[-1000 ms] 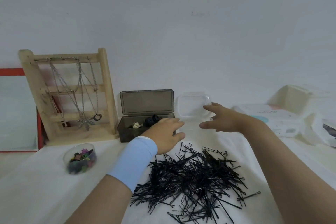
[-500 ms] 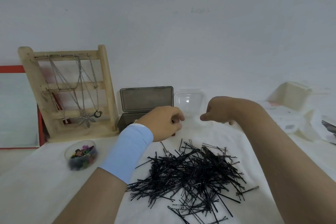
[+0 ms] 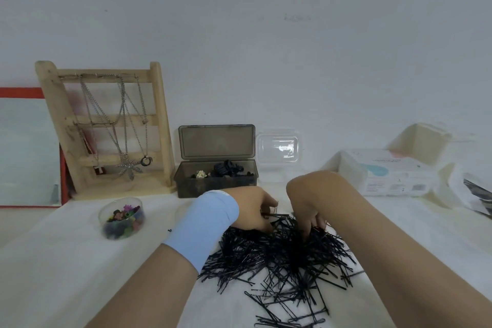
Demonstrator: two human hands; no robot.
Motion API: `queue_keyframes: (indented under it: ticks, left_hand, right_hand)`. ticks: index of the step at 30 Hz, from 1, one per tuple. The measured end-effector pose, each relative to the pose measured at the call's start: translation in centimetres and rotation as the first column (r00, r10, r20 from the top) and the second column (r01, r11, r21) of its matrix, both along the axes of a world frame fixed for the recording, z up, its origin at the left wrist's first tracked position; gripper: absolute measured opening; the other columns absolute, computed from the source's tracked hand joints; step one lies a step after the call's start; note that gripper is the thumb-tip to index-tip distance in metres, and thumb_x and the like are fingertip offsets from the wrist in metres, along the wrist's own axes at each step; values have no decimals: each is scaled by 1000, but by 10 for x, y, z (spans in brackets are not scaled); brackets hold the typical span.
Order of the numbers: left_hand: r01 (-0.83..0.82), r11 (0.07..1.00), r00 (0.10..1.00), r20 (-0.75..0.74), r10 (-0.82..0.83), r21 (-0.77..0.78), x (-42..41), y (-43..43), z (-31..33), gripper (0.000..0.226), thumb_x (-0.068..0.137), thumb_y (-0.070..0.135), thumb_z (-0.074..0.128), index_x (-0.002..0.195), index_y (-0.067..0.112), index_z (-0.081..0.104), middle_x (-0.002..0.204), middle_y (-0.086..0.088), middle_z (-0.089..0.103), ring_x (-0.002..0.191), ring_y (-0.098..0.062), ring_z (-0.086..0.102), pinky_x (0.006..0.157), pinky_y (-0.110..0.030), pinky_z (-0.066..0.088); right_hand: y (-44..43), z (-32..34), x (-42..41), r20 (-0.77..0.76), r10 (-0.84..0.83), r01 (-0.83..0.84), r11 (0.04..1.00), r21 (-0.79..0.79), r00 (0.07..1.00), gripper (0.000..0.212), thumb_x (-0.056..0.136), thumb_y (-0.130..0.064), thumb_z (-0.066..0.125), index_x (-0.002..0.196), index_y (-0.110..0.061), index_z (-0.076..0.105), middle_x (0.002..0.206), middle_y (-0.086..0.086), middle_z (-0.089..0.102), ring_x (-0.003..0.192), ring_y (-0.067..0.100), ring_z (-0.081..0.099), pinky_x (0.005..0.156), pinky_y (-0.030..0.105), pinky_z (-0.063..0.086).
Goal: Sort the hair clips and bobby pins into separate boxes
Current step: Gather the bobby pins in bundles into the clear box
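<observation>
In the head view, the left hand [image 3: 253,210] and right hand [image 3: 310,198] each grip bobby pins [image 3: 282,261] at the top edge of the lower-centre heap, with the clear box [image 3: 278,150] directly above and nearer the right hand.

A dense heap of black pins [image 3: 279,258] lay loose on the white cloth, criss-crossed, thinning to scattered singles at 6 o'clock. At 11 o'clock from the heap stood a smoky dark box [image 3: 186,181], its lid upright and open, holding black clips [image 3: 229,168] and a small cream one [image 3: 201,174]. At 12 o'clock, just beside the dark box, stood a clear box [image 3: 279,149]. At 9 o'clock, well apart, a round clear tub [image 3: 106,218] held small coloured clips [image 3: 125,214].
</observation>
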State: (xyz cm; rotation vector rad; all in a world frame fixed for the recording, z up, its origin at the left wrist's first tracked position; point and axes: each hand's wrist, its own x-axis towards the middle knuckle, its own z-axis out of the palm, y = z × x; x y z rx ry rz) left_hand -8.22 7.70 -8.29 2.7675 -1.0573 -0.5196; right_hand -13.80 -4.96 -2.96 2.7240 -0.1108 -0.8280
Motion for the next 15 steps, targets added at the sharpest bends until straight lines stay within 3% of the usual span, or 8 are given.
queue_keyframes:
  ticks: [3, 6, 7, 9, 11, 15]
  left_hand:
    - [4, 1000, 1000, -15, -4, -29, 1, 0, 0, 53, 91, 40, 64, 142, 33, 51, 134, 11, 60, 119, -12, 57, 103, -28, 42]
    - [8, 996, 1000, 9, -7, -94, 3, -2, 0, 34, 89, 33, 68, 123, 33, 67, 115, 12, 64, 102, -10, 59, 88, -23, 45]
    - [9, 994, 1000, 20, -7, -112, 4, -3, -1, 29, 88, 31, 68, 117, 33, 71, 108, 12, 63, 97, -10, 59, 85, -23, 45]
    - [9, 991, 1000, 21, -7, -133, 5, -4, -3, 23, 88, 28, 68, 110, 33, 74, 99, 16, 61, 93, -10, 60, 81, -23, 47]
    - [4, 991, 1000, 3, -4, -137, 4, -5, -2, 26, 88, 30, 65, 113, 32, 72, 96, 18, 60, 91, -9, 59, 81, -22, 46]
    - [-11, 994, 999, -31, 8, -110, 5, -2, 0, 47, 82, 45, 71, 125, 29, 64, 113, 13, 65, 99, -11, 61, 90, -28, 50]
  right_hand:
    - [1, -4, 2, 24, 39, -39, 999, -34, 999, 26, 86, -33, 75, 104, -16, 65, 85, -4, 55, 84, 19, 57, 70, 29, 46]
    - [-5, -10, 8, 63, 29, -31, 999, 26, 998, 25, 84, -28, 78, 76, -13, 59, 75, -3, 56, 59, 13, 54, 54, 24, 45]
    - [-6, -11, 9, 77, 10, -15, 997, 71, 997, 24, 83, -24, 79, 76, -11, 60, 71, -2, 58, 55, 12, 54, 53, 23, 46]
    - [-8, -14, 11, 89, 5, -17, 990, 137, 996, 18, 82, -18, 79, 91, -7, 68, 70, 0, 62, 51, 11, 57, 57, 23, 51]
    - [-12, -18, 15, 75, -6, -8, 981, 195, 997, 27, 81, -16, 79, 104, -5, 70, 77, 4, 71, 51, 14, 63, 65, 27, 58]
    - [-21, -25, 25, 65, -20, -4, 937, 350, 998, 38, 79, -17, 80, 114, -6, 70, 92, 11, 75, 58, 19, 72, 75, 32, 62]
